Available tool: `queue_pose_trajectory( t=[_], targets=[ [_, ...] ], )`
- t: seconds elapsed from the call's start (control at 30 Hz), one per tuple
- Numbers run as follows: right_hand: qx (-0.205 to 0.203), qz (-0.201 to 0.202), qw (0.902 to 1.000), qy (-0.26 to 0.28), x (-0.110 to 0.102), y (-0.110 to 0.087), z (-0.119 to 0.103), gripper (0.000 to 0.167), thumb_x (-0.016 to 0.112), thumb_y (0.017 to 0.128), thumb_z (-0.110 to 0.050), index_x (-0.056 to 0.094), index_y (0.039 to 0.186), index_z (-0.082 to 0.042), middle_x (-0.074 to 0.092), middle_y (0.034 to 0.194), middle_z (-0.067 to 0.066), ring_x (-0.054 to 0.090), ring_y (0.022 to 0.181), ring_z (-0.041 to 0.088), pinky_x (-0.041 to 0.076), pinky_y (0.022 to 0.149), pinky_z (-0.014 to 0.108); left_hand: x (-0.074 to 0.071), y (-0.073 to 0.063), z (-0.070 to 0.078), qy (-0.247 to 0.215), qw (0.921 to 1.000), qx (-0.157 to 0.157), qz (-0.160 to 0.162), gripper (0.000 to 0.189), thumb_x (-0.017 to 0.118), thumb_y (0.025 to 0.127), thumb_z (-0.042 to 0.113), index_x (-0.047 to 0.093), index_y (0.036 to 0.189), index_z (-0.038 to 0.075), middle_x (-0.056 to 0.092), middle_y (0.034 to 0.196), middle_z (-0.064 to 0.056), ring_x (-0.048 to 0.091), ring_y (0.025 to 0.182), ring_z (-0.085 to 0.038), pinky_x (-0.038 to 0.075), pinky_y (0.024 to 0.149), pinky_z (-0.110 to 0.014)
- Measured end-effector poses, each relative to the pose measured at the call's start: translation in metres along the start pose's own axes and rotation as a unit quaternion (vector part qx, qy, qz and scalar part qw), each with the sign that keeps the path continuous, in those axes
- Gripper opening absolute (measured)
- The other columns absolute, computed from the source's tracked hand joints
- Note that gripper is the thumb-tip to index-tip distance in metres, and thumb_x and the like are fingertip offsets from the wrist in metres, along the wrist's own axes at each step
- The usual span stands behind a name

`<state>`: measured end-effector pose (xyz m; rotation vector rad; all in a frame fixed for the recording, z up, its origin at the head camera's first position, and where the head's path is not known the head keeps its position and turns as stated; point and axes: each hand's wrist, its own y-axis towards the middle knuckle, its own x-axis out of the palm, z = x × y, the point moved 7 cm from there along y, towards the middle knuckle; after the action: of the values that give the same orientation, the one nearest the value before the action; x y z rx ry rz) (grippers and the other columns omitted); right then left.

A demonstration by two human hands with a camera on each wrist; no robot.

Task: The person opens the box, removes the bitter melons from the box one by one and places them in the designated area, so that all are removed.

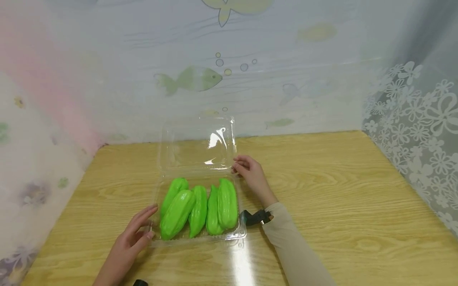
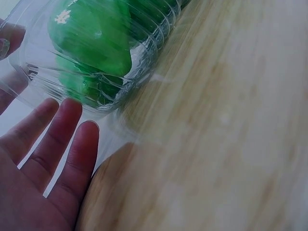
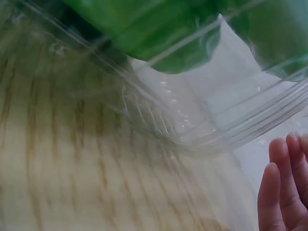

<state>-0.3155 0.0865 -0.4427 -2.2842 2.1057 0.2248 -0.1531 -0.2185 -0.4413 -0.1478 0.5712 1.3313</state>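
Observation:
A clear plastic clamshell box [image 1: 232, 235] sits on the table with its lid [image 1: 195, 159] raised at the far side. Inside lie several glossy, ridged, bright green long fruits or vegetables [image 1: 177, 214], side by side. My left hand [image 1: 127, 238] is at the box's left edge, thumb and index fingertips right at the rim. In the left wrist view its other fingers [image 2: 72, 125] stretch out straight near the box corner. At the lid's lower right corner, close to the hinge, is my right hand [image 1: 252, 172], with thumb and index fingertips overlapping the edge. Straight fingers [image 3: 284, 168] show in the right wrist view.
The wood-grain table [image 1: 322, 174] extends around the box. Behind it rises a pale wall covering [image 1: 268, 91] with fish prints. A flowered curtain [image 1: 422, 119] hangs at the right. A black wrist device [image 1: 255, 217] is near the box's right edge.

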Motion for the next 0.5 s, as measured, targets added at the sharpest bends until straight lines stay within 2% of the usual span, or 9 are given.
queue_pose_trajectory(
  t=[0.33,0.5],
  targets=[
    [0.018,0.003,0.9998,0.01,0.0,0.0031,0.0074,0.024,0.054,0.089,-0.009,0.054,0.111,0.0,0.062,0.094,0.013,0.06,0.081,0.018,0.049,0.07,0.029,-0.0004,0.0016,0.0034,-0.013,0.9999,0.007,-0.002,0.051,0.051,0.089,0.001,0.035,0.137,0.01,0.028,0.142,-0.003,0.044,0.107,-0.013,0.043,0.079,-0.019],
    [0.023,-0.001,0.9996,0.015,0.0002,0.0022,0.0093,0.022,0.053,0.089,-0.009,0.057,0.109,-0.002,0.063,0.093,0.013,0.06,0.082,0.017,0.048,0.069,0.029,0.0,0.0003,0.0009,-0.011,0.9999,-0.003,-0.003,0.05,0.051,0.09,0.003,0.036,0.137,0.012,0.028,0.142,-0.001,0.045,0.107,-0.014,0.043,0.079,-0.018]
  ],
)
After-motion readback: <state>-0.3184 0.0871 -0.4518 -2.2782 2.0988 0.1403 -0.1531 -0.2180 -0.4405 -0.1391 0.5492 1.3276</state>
